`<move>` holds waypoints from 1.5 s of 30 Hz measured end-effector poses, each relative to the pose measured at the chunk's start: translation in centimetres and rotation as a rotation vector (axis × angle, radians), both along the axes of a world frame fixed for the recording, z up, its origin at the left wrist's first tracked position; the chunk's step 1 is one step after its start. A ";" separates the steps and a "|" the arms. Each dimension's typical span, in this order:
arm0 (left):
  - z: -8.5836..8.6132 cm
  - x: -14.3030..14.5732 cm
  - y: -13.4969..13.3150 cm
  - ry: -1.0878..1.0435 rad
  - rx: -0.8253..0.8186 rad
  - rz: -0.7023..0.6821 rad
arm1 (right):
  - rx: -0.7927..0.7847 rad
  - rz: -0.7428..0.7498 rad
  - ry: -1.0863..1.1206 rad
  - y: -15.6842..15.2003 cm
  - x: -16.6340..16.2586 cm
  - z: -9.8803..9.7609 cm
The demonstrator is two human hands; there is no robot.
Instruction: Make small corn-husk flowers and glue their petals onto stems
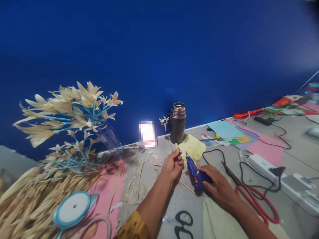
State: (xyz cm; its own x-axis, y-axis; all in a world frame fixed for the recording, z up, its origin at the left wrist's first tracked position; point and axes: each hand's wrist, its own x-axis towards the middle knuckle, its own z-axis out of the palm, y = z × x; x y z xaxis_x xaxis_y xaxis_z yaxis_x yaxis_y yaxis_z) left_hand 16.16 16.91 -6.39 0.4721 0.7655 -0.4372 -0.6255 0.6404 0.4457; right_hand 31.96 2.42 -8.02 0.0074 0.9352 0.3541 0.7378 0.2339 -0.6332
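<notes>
My left hand [171, 164] is closed, fingertips pinched around a small pale piece that looks like a dried-husk petal [176, 146]. A thin stick [186, 187] runs out from under this hand; whether the hand grips it is unclear. My right hand [216, 182] is wrapped round the handle of a blue glue gun [192, 170]. The gun's nozzle points up and away, just right of my left fingertips and apart from them. Behind the nozzle lies a yellow sheet [193, 148]. Husk scraps [139, 181] are scattered left of my left arm.
A dark open flask [178, 124] stands by the blue wall. Husk flowers [74, 109] with blue stems fill the left. Nearby are dried husks [25, 199] and a turquoise-rimmed roll [73, 208]. At right lie red-handled scissors [259, 204], a white power strip [266, 171], cords and coloured paper [225, 128].
</notes>
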 end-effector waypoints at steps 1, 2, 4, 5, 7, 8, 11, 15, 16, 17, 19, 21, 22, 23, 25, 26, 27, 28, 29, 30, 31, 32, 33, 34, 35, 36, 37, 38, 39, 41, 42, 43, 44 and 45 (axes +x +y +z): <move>0.0 0.0 0.0 0.000 0.003 0.002 | 0.009 0.002 0.003 0.0 0.0 0.0; -0.1 0.0 0.0 0.001 0.006 0.003 | 0.017 0.008 0.005 0.0 0.0 0.0; -0.1 0.0 0.0 0.001 0.013 -0.002 | 0.011 0.025 0.002 0.1 -0.1 0.1; 0.0 0.0 0.0 0.002 0.016 -0.006 | -0.001 0.028 -0.001 0.1 -0.1 0.2; 0.0 0.0 0.0 0.006 0.021 -0.011 | -0.029 0.024 -0.010 0.1 -0.1 0.4; 0.0 0.0 0.0 0.010 0.023 -0.010 | -0.040 0.018 -0.012 0.0 -0.1 0.6; -0.1 0.0 0.0 0.024 0.027 -0.003 | -0.046 0.000 -0.005 -0.2 -0.1 0.9; -0.3 0.0 -0.1 0.028 0.045 -0.004 | -0.038 0.007 -0.006 -0.2 -0.3 0.9; -0.3 0.0 -0.1 0.025 0.053 -0.009 | -0.042 0.014 -0.010 -0.1 -0.3 0.8; -0.3 0.0 -0.1 0.021 0.061 -0.016 | -0.051 0.021 -0.016 -0.1 -0.3 0.8; -0.3 0.0 -0.1 0.016 0.075 -0.025 | -0.069 0.022 -0.031 0.0 -0.2 0.7; -0.3 -0.1 0.0 0.017 0.081 -0.024 | -0.077 0.006 -0.043 -0.1 -0.1 0.7; -0.4 -0.2 0.0 0.020 0.082 -0.022 | -0.077 -0.004 -0.043 -0.1 0.0 0.7; -0.4 -0.2 0.0 0.022 0.083 -0.020 | -0.074 -0.012 -0.041 -0.2 0.0 0.7; -0.6 -0.1 0.0 0.028 0.086 -0.022 | -0.061 -0.020 -0.035 -0.2 -0.1 0.6; -0.6 -0.1 0.0 0.029 0.089 -0.026 | -0.057 -0.018 -0.034 -0.2 -0.1 0.5; -0.7 0.0 0.0 0.029 0.092 -0.031 | -0.055 -0.014 -0.037 -0.1 -0.2 0.5; -0.7 0.0 0.0 0.029 0.097 -0.038 | -0.057 -0.010 -0.043 0.0 -0.2 0.4; -0.7 0.0 0.0 0.028 0.101 -0.045 | -0.062 -0.006 -0.051 0.0 -0.2 0.4; -0.7 0.0 0.0 0.027 0.105 -0.049 | -0.071 -0.003 -0.059 0.1 -0.1 0.3; -0.7 0.0 0.0 0.027 0.108 -0.049 | -0.081 -0.004 -0.066 0.1 -0.1 0.3; -0.7 -0.1 0.0 0.028 0.110 -0.046 | -0.087 -0.011 -0.070 0.1 0.0 0.3; -0.7 -0.1 0.0 0.030 0.111 -0.040 | -0.089 -0.021 -0.071 0.1 0.1 0.3; -0.7 -0.2 0.1 0.032 0.113 -0.035 | -0.088 -0.029 -0.070 0.0 0.2 0.3; -0.7 -0.2 0.1 0.034 0.114 -0.032 | -0.083 -0.034 -0.068 0.0 0.2 0.3; -0.8 -0.2 0.1 0.036 0.116 -0.032 | -0.074 -0.033 -0.066 0.0 0.2 0.4; -0.8 -0.1 0.1 0.039 0.119 -0.036 | -0.066 -0.026 -0.066 -0.1 0.2 0.4; -0.8 -0.1 0.1 0.042 0.123 -0.041 | -0.063 -0.013 -0.069 -0.1 0.1 0.4; -0.8 -0.1 0.0 0.046 0.128 -0.046 | -0.066 -0.001 -0.075 0.0 0.1 0.4; -0.7 -0.1 0.0 0.052 0.146 -0.044 | -0.092 0.000 -0.101 0.1 0.2 0.4; -0.6 -0.1 0.0 0.056 0.157 -0.038 | -0.116 -0.016 -0.118 0.1 0.3 0.4; -0.5 -0.1 0.1 0.060 0.171 -0.029 | -0.142 -0.039 -0.136 0.2 0.5 0.3; -0.3 -0.2 0.1 0.065 0.187 -0.021 | -0.168 -0.062 -0.153 0.2 0.6 0.2; -0.1 -0.3 0.0 0.072 0.206 -0.016 | -0.188 -0.081 -0.170 0.2 0.8 0.1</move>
